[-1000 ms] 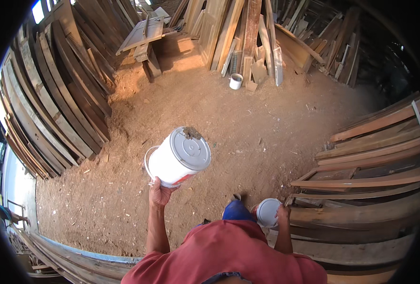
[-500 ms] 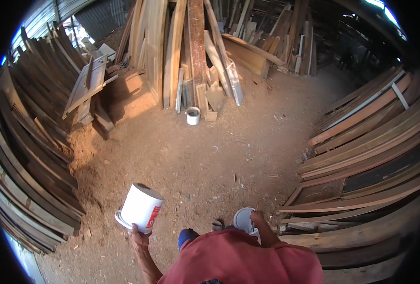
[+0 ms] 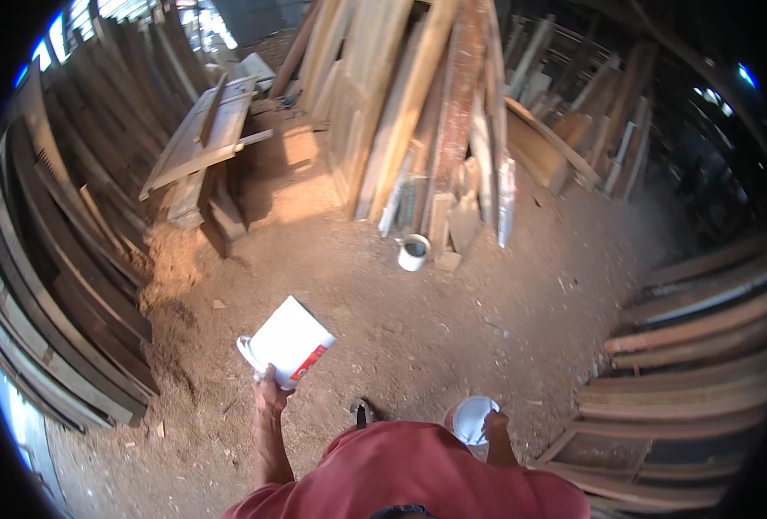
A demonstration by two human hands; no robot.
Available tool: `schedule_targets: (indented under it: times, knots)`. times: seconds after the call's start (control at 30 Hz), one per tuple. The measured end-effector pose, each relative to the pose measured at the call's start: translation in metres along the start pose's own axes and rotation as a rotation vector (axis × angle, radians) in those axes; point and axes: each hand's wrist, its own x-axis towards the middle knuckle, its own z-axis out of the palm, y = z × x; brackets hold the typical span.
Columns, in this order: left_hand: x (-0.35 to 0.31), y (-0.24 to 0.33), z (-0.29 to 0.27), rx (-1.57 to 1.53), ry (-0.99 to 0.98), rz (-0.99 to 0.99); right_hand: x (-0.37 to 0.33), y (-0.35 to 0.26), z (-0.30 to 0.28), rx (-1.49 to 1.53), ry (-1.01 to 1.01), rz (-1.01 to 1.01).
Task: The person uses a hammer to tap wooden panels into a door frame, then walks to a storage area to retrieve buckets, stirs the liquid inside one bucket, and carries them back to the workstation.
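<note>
In my left hand is a white bucket with a red label patch, held tilted out in front of me. My fingers wrap its lower side near a looped white handle. Down by my right side, my right hand is closed on the rim or handle of a second bucket; which of the two I cannot tell. That bucket shows a round pale top and a bit of reddish side. Whether the top is a lid or the inside is unclear.
A small white pot with a dark inside stands ahead on the sawdust-covered floor. Long boards lean upright behind it. Stacked planks line the left and the right. A rough plank bench stands at far left.
The surroundings have swung right and down in view as my head turned left. The white bucket is higher, further right and more tilted. Both hands keep their holds.
</note>
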Motion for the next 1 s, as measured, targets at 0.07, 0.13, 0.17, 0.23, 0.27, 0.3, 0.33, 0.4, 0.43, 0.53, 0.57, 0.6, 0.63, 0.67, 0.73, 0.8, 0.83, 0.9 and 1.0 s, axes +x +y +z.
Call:
schedule_targets:
  times: [0.07, 0.13, 0.17, 0.23, 0.27, 0.3, 0.33, 0.4, 0.43, 0.53, 0.57, 0.6, 0.63, 0.67, 0.73, 0.8, 0.83, 0.9, 1.0]
  knots:
    - [0.046, 0.029, 0.001, 0.125, 0.007, 0.104, 0.005, -0.017, 0.058, -0.187, 0.027, -0.023]
    - [0.083, 0.05, 0.036, -0.007, 0.077, 0.03, 0.011, -0.037, 0.092, -0.268, 0.097, 0.029]
    - [0.105, 0.061, 0.028, 0.005, 0.043, 0.139, 0.017, -0.045, 0.121, -0.302, 0.088, 0.067]
    - [0.155, 0.075, 0.021, 0.001, 0.024, 0.245, 0.031, -0.062, 0.166, -0.351, 0.098, 0.12]
    - [0.176, 0.081, 0.019, 0.034, 0.055, 0.244, 0.042, -0.072, 0.189, -0.373, 0.104, 0.135]
    - [0.194, 0.08, 0.013, 0.075, 0.091, 0.231, 0.052, -0.081, 0.212, -0.402, 0.109, 0.159]
    - [0.212, 0.085, 0.013, 0.065, 0.118, 0.238, 0.064, -0.089, 0.243, -0.418, 0.108, 0.174]
    - [0.246, 0.095, 0.02, 0.134, 0.266, 0.224, 0.087, -0.112, 0.304, -0.459, 0.101, 0.191]
    - [0.263, 0.098, 0.024, 0.098, 0.274, 0.273, 0.096, -0.123, 0.333, -0.48, 0.097, 0.199]
    - [0.305, 0.122, 0.031, 0.076, 0.37, 0.289, 0.122, -0.153, 0.439, -0.53, 0.053, 0.22]
    - [0.32, 0.13, 0.034, 0.073, 0.391, 0.299, 0.132, -0.166, 0.481, -0.551, 0.029, 0.219]
    - [0.336, 0.141, 0.038, 0.057, 0.434, 0.358, 0.14, -0.177, 0.526, -0.565, 0.001, 0.211]
    - [0.352, 0.153, 0.042, 0.04, 0.476, 0.416, 0.144, -0.19, 0.565, -0.581, -0.027, 0.202]
    - [0.362, 0.166, 0.05, 0.028, 0.523, 0.455, 0.15, -0.203, 0.602, -0.604, -0.053, 0.185]
    - [0.375, 0.2, 0.059, 0.074, 0.585, 0.463, 0.153, -0.23, 0.687, -0.656, -0.129, 0.118]
    - [0.381, 0.226, 0.054, 0.246, 0.589, 0.56, 0.131, -0.265, 0.782, -0.726, -0.25, 0.002]
    - [0.387, 0.242, 0.056, 0.315, 0.599, 0.556, 0.126, -0.282, 0.825, -0.774, -0.289, -0.12]
    - [0.41, 0.272, 0.048, 0.354, 0.649, 0.627, 0.112, -0.323, 0.92, -0.807, -0.401, -0.328]
    - [0.431, 0.335, 0.056, 0.251, 0.678, 0.686, 0.057, -0.382, 1.055, -0.714, -0.531, -0.548]
